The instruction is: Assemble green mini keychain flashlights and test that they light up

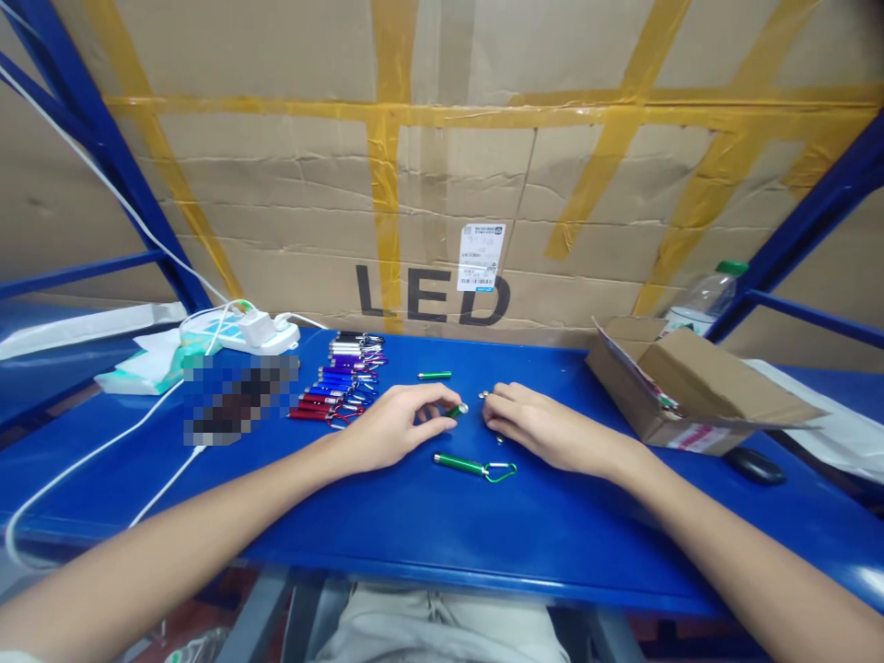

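Observation:
My left hand (407, 424) is closed around a short green flashlight part (456, 411), its round silvery end facing right. Across from it, my right hand (529, 424) rests on the table with its fingers curled together; whatever they pinch is hidden. Small silvery pieces like button cells (500, 440) lie beside and below those fingers. Nearer to me lies a slim green flashlight (459, 464) with a green carabiner (501, 472) at its right end. Behind my left hand is a loose green tube (435, 376).
Several small flashlights (321, 391) in red, blue, purple, white and black form a column on the left. A power strip (255, 330) with white cables stands behind. On the right are an open cardboard box (663, 396), a black mouse (755, 466) and a bottle (711, 290).

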`<state>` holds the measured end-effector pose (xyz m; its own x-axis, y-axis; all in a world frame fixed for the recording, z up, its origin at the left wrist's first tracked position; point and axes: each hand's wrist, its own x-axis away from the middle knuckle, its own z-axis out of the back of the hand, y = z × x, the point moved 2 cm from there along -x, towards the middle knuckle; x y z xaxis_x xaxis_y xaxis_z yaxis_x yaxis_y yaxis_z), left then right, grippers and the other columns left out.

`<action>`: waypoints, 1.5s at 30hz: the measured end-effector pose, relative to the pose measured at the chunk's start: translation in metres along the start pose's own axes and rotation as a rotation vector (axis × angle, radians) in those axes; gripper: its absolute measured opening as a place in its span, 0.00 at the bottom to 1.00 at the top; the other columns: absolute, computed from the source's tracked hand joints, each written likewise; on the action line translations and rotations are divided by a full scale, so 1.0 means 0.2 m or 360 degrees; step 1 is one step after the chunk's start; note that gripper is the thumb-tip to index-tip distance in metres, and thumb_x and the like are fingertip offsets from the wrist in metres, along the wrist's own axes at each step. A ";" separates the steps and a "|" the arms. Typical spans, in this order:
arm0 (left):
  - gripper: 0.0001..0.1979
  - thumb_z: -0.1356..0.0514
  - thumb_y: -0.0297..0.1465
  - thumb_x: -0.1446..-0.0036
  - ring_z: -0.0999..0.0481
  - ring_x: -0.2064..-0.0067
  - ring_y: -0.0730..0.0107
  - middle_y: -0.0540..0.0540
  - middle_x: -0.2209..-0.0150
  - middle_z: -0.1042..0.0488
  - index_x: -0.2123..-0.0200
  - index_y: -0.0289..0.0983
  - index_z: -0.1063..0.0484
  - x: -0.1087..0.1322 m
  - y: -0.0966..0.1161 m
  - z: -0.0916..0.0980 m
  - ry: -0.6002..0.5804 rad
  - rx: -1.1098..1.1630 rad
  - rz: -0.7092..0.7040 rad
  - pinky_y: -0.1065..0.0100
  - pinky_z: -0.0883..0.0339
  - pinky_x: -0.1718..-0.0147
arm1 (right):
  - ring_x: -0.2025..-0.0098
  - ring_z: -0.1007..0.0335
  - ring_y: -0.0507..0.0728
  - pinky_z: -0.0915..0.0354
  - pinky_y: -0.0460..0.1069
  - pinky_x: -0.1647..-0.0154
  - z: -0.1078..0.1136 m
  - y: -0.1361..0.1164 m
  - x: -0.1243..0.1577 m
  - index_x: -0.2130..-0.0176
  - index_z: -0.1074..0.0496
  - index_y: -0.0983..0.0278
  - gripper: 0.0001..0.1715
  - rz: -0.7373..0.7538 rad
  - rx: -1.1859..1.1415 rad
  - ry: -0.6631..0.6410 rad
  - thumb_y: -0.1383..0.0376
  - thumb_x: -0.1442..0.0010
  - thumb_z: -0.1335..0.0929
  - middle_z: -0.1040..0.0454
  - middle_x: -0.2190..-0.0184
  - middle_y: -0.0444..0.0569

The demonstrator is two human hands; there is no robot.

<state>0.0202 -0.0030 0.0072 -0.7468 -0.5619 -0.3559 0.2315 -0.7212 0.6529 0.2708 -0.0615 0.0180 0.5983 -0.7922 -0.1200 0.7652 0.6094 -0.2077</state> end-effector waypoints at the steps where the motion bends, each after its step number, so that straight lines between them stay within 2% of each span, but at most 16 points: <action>1: 0.10 0.35 0.34 0.29 0.19 0.59 0.67 0.48 0.54 0.16 0.47 0.39 0.21 0.00 0.00 0.00 0.0002 -0.0001 -0.0005 0.68 0.28 0.56 | 0.56 0.33 0.62 0.36 0.56 0.53 0.01 0.00 0.00 0.55 0.29 0.61 0.14 0.0001 -0.0032 -0.0001 0.60 0.19 0.39 0.28 0.58 0.52; 5: 0.10 0.35 0.34 0.29 0.19 0.59 0.67 0.48 0.54 0.16 0.47 0.39 0.21 0.00 0.00 0.00 -0.0005 -0.0008 -0.0019 0.67 0.28 0.55 | 0.52 0.31 0.64 0.37 0.58 0.48 0.05 0.02 0.01 0.54 0.27 0.60 0.14 0.0008 -0.0136 -0.0024 0.53 0.22 0.34 0.25 0.56 0.52; 10: 0.11 0.35 0.34 0.29 0.19 0.58 0.66 0.47 0.52 0.16 0.47 0.40 0.21 0.00 0.00 0.00 0.0004 -0.0019 -0.0036 0.67 0.28 0.55 | 0.50 0.30 0.65 0.40 0.60 0.42 0.09 0.04 0.03 0.56 0.26 0.59 0.20 -0.0017 -0.0234 -0.0154 0.47 0.24 0.33 0.23 0.55 0.50; 14: 0.11 0.35 0.34 0.29 0.18 0.57 0.66 0.48 0.52 0.16 0.46 0.40 0.21 0.00 0.01 0.01 0.0001 -0.0030 -0.0032 0.67 0.28 0.55 | 0.50 0.30 0.65 0.42 0.62 0.39 0.09 0.04 0.04 0.57 0.26 0.59 0.19 0.0009 -0.0250 -0.0221 0.49 0.22 0.35 0.23 0.55 0.51; 21: 0.11 0.36 0.35 0.28 0.19 0.57 0.65 0.47 0.52 0.16 0.45 0.40 0.21 0.01 0.00 0.00 -0.0017 -0.0041 -0.0028 0.67 0.28 0.55 | 0.55 0.33 0.62 0.41 0.58 0.45 0.04 0.03 0.01 0.59 0.28 0.60 0.19 0.0021 -0.0189 -0.0116 0.55 0.20 0.39 0.25 0.59 0.51; 26: 0.12 0.36 0.34 0.28 0.19 0.58 0.65 0.47 0.52 0.16 0.45 0.40 0.21 0.00 0.00 0.01 -0.0019 -0.0060 -0.0033 0.67 0.28 0.56 | 0.54 0.33 0.62 0.40 0.58 0.46 0.07 0.02 0.02 0.57 0.27 0.60 0.16 0.0003 -0.0223 -0.0060 0.55 0.21 0.37 0.24 0.58 0.51; 29: 0.12 0.36 0.34 0.29 0.19 0.58 0.66 0.47 0.53 0.16 0.45 0.40 0.21 0.00 0.00 0.01 -0.0017 -0.0059 -0.0039 0.67 0.28 0.56 | 0.50 0.31 0.63 0.41 0.59 0.42 0.08 0.02 0.03 0.55 0.26 0.60 0.13 0.0008 -0.0259 -0.0150 0.54 0.24 0.32 0.23 0.55 0.51; 32: 0.12 0.36 0.34 0.28 0.19 0.58 0.66 0.47 0.53 0.16 0.45 0.40 0.21 0.00 -0.01 0.01 -0.0029 -0.0057 -0.0023 0.67 0.28 0.56 | 0.51 0.30 0.64 0.41 0.61 0.40 0.08 0.02 0.04 0.57 0.25 0.60 0.13 0.0009 -0.0253 -0.0226 0.55 0.24 0.33 0.22 0.54 0.51; 41: 0.12 0.36 0.35 0.28 0.19 0.59 0.66 0.47 0.54 0.16 0.46 0.40 0.21 0.00 -0.01 0.00 -0.0065 -0.0067 -0.0011 0.67 0.29 0.57 | 0.53 0.29 0.64 0.37 0.62 0.42 0.07 0.03 0.03 0.58 0.25 0.59 0.14 0.0038 -0.0232 -0.0123 0.56 0.22 0.36 0.22 0.57 0.51; 45: 0.12 0.36 0.35 0.28 0.19 0.59 0.66 0.47 0.54 0.16 0.45 0.40 0.21 0.00 -0.01 0.00 -0.0053 -0.0083 -0.0014 0.67 0.29 0.57 | 0.55 0.30 0.62 0.34 0.57 0.50 0.08 0.00 0.02 0.54 0.28 0.60 0.13 -0.0016 -0.0261 0.0104 0.57 0.20 0.38 0.23 0.57 0.51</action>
<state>0.0197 -0.0016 0.0071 -0.7689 -0.5423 -0.3385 0.2565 -0.7467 0.6136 0.2774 -0.0639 0.0323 0.5702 -0.8017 -0.1791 0.7185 0.5924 -0.3643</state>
